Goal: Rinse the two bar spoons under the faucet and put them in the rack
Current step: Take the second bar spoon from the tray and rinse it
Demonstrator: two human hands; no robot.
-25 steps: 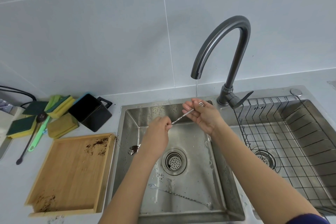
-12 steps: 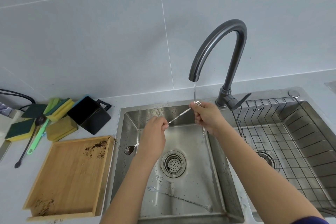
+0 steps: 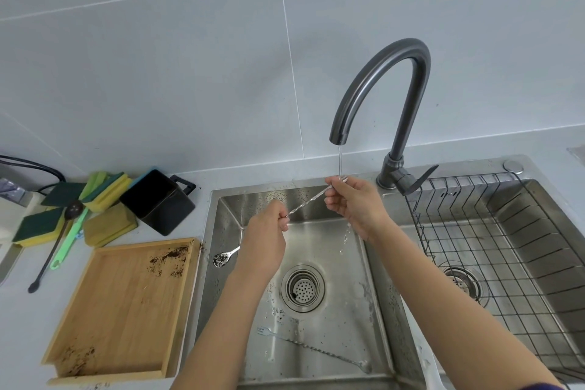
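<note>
A twisted steel bar spoon (image 3: 308, 201) is held slantwise over the left sink basin (image 3: 364, 294). My left hand (image 3: 266, 241) grips its lower shaft, and the dirty bowl (image 3: 221, 259) sticks out at the left. My right hand (image 3: 354, 206) pinches the upper fork end under the thin stream from the dark faucet (image 3: 389, 95). A second bar spoon (image 3: 313, 348) lies on the basin floor near the front, fork end to the left. The wire rack (image 3: 474, 250) sits in the right basin.
A wooden tray (image 3: 123, 307) with dark crumbs lies left of the sink. Behind it are sponges (image 3: 104, 187), a black cup (image 3: 158, 201) on its side and a long dark spoon (image 3: 52, 250). The drain strainer (image 3: 302, 288) sits mid-basin.
The fork end of the held spoon has stayed under the water stream, with my right fingers shifting slightly along it. The camera has tilted up a little.
</note>
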